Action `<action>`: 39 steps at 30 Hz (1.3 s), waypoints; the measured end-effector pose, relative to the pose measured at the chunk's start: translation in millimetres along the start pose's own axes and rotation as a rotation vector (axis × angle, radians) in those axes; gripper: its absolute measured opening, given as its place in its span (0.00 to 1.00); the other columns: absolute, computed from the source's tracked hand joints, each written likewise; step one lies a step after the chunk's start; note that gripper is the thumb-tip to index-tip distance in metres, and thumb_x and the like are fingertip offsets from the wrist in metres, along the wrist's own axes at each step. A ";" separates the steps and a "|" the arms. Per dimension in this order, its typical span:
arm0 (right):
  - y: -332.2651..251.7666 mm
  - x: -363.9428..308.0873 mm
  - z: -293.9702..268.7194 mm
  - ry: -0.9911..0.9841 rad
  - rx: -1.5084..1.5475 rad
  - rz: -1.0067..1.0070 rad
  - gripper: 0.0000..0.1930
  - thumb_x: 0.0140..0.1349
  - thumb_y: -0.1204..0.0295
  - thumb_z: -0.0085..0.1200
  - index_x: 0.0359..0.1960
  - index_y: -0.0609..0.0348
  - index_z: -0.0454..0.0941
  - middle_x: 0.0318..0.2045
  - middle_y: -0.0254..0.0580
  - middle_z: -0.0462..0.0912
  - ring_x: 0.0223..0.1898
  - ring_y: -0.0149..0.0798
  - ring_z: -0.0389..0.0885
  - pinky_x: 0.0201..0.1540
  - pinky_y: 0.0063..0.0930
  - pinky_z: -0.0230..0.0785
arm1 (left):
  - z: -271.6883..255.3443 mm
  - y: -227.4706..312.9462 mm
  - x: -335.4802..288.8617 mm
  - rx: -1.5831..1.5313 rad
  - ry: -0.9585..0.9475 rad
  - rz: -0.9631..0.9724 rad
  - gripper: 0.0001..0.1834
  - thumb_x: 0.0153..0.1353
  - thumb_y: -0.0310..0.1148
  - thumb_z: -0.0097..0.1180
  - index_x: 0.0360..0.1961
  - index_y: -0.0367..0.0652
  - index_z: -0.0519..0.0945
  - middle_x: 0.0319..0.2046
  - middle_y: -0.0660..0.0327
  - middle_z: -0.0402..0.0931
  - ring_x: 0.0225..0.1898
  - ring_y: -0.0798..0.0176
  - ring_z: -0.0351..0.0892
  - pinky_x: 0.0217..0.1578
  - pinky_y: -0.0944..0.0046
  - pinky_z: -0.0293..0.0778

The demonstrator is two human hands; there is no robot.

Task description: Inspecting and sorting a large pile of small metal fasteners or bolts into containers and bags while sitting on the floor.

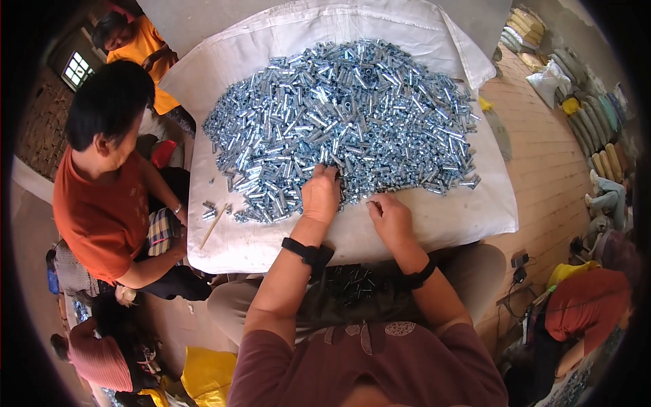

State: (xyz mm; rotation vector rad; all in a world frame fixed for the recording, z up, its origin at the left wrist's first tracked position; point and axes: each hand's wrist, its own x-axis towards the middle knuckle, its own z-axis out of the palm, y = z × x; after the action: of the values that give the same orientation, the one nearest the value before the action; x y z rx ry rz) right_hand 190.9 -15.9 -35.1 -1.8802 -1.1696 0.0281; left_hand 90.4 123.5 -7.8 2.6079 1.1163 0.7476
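A wide heap of shiny blue-silver metal sleeves and small tubes [346, 108] lies on a table covered with white cloth [468, 217]. My left hand [321, 193] reaches into the near edge of the heap, its fingers curled down among the metal pieces, which partly hide the tips. Just right of it, my right hand [391, 218] rests over the cloth at the heap's front edge. Its fingers are bent in, with the thumb near the index finger; whatever it may hold is too small to make out. More metal sleeves [356, 283] lie on dark cloth in my lap.
A thin stick [213, 226] and a few loose metal pieces [209, 211] lie on the cloth at left. A person in an orange-red shirt [102, 203] sits close to the table's left side. Filled sacks [590, 122] line the right wall; a yellow sack [207, 376] lies lower left.
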 end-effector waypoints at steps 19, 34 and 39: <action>-29.3 -24.6 -35.0 -0.153 1.052 0.489 0.08 0.61 0.73 0.53 0.36 0.66 0.78 0.21 0.33 0.77 0.20 0.22 0.72 0.22 0.15 0.65 | -40.1 41.9 -85.5 -1.590 -0.300 -0.601 0.08 0.56 0.20 0.53 0.38 0.37 0.74 0.25 0.61 0.77 0.12 0.79 0.56 0.12 0.77 0.48; -43.2 -51.0 -54.6 -0.012 0.699 0.348 0.11 0.57 0.69 0.59 0.24 0.65 0.76 0.16 0.33 0.73 0.17 0.22 0.68 0.18 0.19 0.59 | -41.9 67.4 -120.4 -1.562 -0.240 -0.444 0.03 0.61 0.22 0.50 0.35 0.36 0.75 0.26 0.57 0.78 0.14 0.79 0.57 0.14 0.78 0.52; -36.7 -51.6 -52.5 -0.050 0.621 0.372 0.13 0.56 0.70 0.60 0.21 0.67 0.75 0.14 0.34 0.72 0.17 0.22 0.66 0.19 0.21 0.58 | -40.0 66.4 -124.2 -1.511 -0.229 -0.420 0.03 0.61 0.22 0.50 0.35 0.37 0.75 0.25 0.58 0.78 0.14 0.80 0.57 0.15 0.79 0.53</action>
State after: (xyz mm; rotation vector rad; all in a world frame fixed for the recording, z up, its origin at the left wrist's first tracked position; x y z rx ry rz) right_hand 159.5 -82.9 0.7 -1.5087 -0.7106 0.5807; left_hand 37.6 -12.4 5.2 1.0995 0.5443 0.7056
